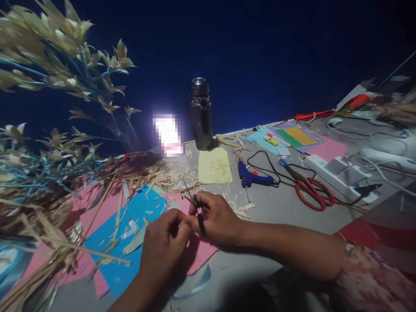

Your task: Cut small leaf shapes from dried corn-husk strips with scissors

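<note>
My right hand (219, 219) is closed around a small pair of scissors (200, 223) with black handles, their thin blades pointing up and away from me. Against its fingertips, my left hand (165, 238) is closed in a pinch; whatever lies between those fingers is too small or hidden to name. Both hands are over pink paper (204, 255). Left of them lies a blue sheet (110, 240) strewn with dry scraps. A pale yellow sheet (212, 167) with a stained patch lies just beyond, and a blue glue gun (255, 177) rests to its right.
A dark flask (202, 121) stands at the table's far side, beside a bright, pixelated shape (169, 134). Dried-leaf branches (110, 60) rise at left above bundled dry strips (48, 234). Red-handled scissors (313, 193), a power strip (341, 173), cables and coloured sheets (292, 136) lie right.
</note>
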Action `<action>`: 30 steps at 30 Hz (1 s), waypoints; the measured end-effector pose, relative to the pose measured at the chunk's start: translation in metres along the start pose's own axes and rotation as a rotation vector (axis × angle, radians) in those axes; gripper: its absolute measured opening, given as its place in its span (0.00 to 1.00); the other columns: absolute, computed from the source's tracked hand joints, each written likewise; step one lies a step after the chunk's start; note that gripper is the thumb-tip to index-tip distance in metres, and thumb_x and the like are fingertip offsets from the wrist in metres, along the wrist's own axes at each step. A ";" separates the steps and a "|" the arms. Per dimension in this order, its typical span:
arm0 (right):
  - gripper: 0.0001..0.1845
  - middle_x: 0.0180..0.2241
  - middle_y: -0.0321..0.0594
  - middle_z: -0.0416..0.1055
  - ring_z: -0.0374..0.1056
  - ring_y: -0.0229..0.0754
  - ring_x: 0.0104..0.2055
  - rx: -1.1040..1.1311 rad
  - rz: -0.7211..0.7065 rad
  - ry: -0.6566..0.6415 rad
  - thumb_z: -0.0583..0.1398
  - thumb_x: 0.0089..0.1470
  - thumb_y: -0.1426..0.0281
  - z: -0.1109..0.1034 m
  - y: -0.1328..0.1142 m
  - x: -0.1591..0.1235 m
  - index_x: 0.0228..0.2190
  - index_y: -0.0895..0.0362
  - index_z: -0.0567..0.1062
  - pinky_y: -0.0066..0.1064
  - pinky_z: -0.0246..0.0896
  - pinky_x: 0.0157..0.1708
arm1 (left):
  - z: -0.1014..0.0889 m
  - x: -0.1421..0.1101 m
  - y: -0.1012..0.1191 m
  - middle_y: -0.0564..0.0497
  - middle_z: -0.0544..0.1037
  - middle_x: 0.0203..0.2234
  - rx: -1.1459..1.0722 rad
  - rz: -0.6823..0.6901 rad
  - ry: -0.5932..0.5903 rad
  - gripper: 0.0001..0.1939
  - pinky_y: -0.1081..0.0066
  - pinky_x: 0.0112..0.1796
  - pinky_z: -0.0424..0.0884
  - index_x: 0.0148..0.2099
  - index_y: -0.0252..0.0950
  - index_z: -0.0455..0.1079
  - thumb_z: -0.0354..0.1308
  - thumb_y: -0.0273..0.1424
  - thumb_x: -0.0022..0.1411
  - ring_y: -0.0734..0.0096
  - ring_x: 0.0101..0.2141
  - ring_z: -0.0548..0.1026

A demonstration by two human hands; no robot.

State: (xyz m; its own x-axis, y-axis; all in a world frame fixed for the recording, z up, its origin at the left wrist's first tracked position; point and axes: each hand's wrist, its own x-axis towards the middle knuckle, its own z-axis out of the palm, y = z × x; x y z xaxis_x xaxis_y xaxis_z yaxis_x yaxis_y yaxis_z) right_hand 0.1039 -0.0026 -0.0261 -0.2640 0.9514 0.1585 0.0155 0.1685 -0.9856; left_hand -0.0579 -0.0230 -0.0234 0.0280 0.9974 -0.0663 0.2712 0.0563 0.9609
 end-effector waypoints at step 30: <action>0.16 0.27 0.32 0.69 0.61 0.33 0.23 0.400 0.349 -0.164 0.69 0.43 0.71 -0.016 -0.007 0.011 0.35 0.58 0.72 0.25 0.55 0.22 | -0.010 -0.008 0.008 0.56 0.70 0.17 -0.324 -0.174 -0.077 0.12 0.76 0.17 0.58 0.28 0.37 0.71 0.69 0.37 0.54 0.76 0.16 0.65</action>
State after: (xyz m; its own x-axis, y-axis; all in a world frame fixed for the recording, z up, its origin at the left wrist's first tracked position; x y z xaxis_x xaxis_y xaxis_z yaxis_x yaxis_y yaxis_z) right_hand 0.1160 0.0111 -0.0169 -0.4559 0.8753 -0.1614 -0.2300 -0.2911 -0.9286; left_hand -0.0655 -0.0298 -0.0125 0.0842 0.9661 -0.2439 -0.0404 0.2479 0.9679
